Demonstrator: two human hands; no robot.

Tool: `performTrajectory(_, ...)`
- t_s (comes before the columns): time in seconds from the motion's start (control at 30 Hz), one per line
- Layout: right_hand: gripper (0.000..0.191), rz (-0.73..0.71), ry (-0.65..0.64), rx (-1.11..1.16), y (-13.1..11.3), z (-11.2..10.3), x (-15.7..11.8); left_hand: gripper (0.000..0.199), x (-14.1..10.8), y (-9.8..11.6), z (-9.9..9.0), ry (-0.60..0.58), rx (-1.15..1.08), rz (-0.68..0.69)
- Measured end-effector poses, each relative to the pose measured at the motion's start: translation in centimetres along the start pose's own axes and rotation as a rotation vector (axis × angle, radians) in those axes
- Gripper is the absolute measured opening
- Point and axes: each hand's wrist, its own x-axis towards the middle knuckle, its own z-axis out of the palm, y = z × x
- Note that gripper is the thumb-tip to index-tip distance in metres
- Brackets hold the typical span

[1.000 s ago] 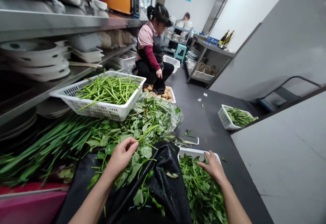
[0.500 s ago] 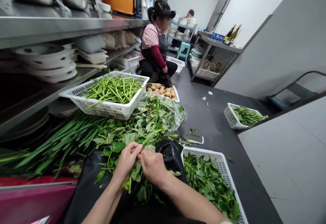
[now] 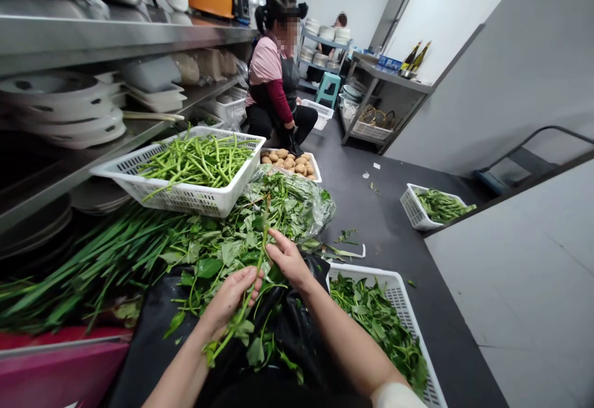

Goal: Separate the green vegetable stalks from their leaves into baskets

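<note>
Clamping 1 leafy stem (image 3: pixel 232 329) between fingers of left hand (image 3: pixel 236 290), holding right hand (image 3: pixel 288 262) beside its top with fingers apart, white basket (image 3: pixel 403 296) of greens at 5 o'clock.

Over the leafy heap (image 3: pixel 283 207) the air is open, so a hand could pass low across it, with the clear bag (image 3: pixel 321 213) bulging at its right edge. Ahead and left, the raised rim of the bean basket (image 3: pixel 223 205) blocks a low path, and the steel shelves (image 3: pixel 139 38) wall off the left side. Behind the heap stand the potato basket (image 3: pixel 316 168) and a crouching person (image 3: pixel 278 83). On the right, beyond the rim of the leaf basket (image 3: pixel 404 293), dark floor (image 3: pixel 375 234) offers room up to the pale partition (image 3: pixel 520 259).
</note>
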Motion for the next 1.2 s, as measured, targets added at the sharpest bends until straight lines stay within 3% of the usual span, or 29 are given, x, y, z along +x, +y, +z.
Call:
performTrajectory(0.17,0.025,-0.134,-0.037,-0.141,-0.3,0.9,-0.2,0.045,-0.4,0.2,0.1,-0.079,0.046,0.036)
performTrajectory(0.33,0.036,-0.252,0.022,-0.65,0.3,1.1,-1.2,0.046,-0.6,-0.4,0.8,-0.077,0.086,0.062)
performTrajectory(0.47,0.033,-0.284,-0.052,-0.885,1.6,1.8,-3.3,0.046,0.0,-1.0,0.2,0.044,0.061,0.059)
performTrajectory(0.57,0.032,-0.231,-0.088,-0.71,2.6,2.2,-4.7,0.046,0.8,-0.7,-0.9,0.202,-0.026,0.109)
performTrajectory(0.7,0.021,0.098,0.081,-0.134,2.4,1.6,-4.3,0.048,1.7,-0.3,-1.3,0.255,-0.016,0.171)
performTrajectory(0.77,0.02,0.241,0.043,0.115,1.6,1.3,-3.5,0.048,1.9,-0.2,-1.1,0.227,-0.024,0.195)
performTrajectory(0.83,0.028,0.33,-0.086,0.266,0.8,1.6,-2.6,0.046,1.8,0.0,-0.7,0.186,-0.052,0.205)
performTrajectory(0.9,0.038,0.363,-0.199,0.347,0.4,2.4,-1.9,0.044,1.7,0.3,-0.4,0.166,-0.065,0.21)
performTrajectory(0.97,0.046,0.365,-0.23,0.372,0.3,3.5,-1.3,0.042,1.7,0.7,-0.2,0.177,-0.075,0.222)
performTrajectory(1.1,0.05,0.331,-0.129,0.299,0.2,5.3,-2.1,0.037,2.2,1.0,-0.2,0.233,-0.143,0.273)
performTrajectory(1.2,0.048,0.294,-0.108,0.21,0.4,5.7,-4.8,0.027,3.3,1.8,-2.0,0.403,-0.313,0.374)
